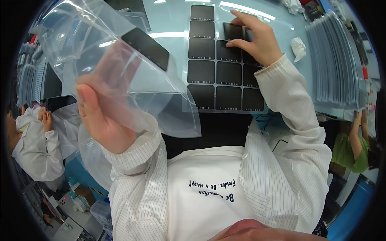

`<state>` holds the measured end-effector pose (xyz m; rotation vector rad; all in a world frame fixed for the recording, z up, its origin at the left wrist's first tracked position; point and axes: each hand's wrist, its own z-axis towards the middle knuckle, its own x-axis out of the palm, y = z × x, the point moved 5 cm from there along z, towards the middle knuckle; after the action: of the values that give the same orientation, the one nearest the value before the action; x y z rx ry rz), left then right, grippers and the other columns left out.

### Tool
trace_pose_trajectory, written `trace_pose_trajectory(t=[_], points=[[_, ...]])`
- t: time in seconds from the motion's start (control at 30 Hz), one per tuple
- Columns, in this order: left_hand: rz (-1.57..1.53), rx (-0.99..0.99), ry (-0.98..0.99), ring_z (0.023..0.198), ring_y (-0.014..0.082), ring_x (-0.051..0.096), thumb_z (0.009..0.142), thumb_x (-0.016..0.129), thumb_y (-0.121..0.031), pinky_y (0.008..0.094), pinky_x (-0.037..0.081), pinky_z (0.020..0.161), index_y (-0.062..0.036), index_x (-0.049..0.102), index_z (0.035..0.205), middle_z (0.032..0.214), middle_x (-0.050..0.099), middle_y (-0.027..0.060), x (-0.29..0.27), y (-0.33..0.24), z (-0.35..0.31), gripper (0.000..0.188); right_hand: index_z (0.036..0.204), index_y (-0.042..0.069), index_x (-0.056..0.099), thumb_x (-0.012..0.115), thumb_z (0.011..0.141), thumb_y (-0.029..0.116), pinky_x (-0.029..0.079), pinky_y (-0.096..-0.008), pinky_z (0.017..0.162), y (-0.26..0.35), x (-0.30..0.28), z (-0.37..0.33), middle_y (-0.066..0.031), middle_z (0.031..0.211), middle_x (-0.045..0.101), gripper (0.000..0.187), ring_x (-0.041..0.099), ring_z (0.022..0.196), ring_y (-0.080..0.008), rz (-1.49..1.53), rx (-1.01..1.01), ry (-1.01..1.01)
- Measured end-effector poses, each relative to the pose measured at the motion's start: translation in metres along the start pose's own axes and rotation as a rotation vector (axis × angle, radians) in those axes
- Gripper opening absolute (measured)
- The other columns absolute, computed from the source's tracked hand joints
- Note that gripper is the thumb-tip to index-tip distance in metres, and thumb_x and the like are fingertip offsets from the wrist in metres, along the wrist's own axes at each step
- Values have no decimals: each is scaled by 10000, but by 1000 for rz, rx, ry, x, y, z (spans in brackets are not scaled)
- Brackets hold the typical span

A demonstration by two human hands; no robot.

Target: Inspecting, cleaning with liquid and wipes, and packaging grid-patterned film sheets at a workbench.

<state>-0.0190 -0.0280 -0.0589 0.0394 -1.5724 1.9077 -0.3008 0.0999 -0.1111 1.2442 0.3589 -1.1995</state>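
Many black rectangular panels [228, 74], pale borders, gridded rows, clear creased plastic [149, 91]

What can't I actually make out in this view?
In the head view:
Left hand: fingers blurred behind clear plastic.
Dark cards: some partly covered by the right hand and sleeve.
Co-worker in green: partly lost in the dark right rim.
Lower-left equipment: too small to identify.

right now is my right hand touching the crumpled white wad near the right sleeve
Apart: the head view shows pale tabletop between the right hand and the white wad.
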Motion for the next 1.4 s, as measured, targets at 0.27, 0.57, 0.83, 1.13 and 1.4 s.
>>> trace_pose_trajectory(t=[0.27,0.57,0.83,1.13,1.4], points=[[26,-43,202,1133,429,541,1006,363,-256,566,440,924,-48,460,825,1180,540,337,4,14,-5,292,869,93,749,771,716,235,440,-391,973,3,9,0,-68,998,704,211,551,1169,-245,-210,-155,-80],[-31,-91,251,1131,454,532,1008,356,-256,567,452,907,-42,459,847,1162,546,343,6,12,-2,287,897,122,751,729,764,268,342,-415,1059,10,13,7,-56,1019,699,198,564,1153,-224,-257,-210,-65],[-7,-68,256,1060,452,577,1011,341,-261,529,499,848,-43,450,847,1160,535,361,8,10,-4,294,922,124,746,710,782,276,340,-421,1056,14,13,4,-60,1047,692,210,549,1170,-222,-321,-187,-51],[6,-114,383,925,414,641,1011,332,-312,445,564,734,-23,461,868,1170,509,382,17,10,-8,347,1023,42,692,718,799,226,428,-354,972,46,-9,-3,-100,1085,666,291,578,1110,-244,99,-109,98],[-189,-250,457,1005,416,614,991,424,-272,495,509,832,36,499,844,1129,543,377,31,13,-27,349,1265,-66,495,783,745,159,480,-315,903,117,-3,-35,-129,1104,633,636,622,996,-190,918,244,455]])
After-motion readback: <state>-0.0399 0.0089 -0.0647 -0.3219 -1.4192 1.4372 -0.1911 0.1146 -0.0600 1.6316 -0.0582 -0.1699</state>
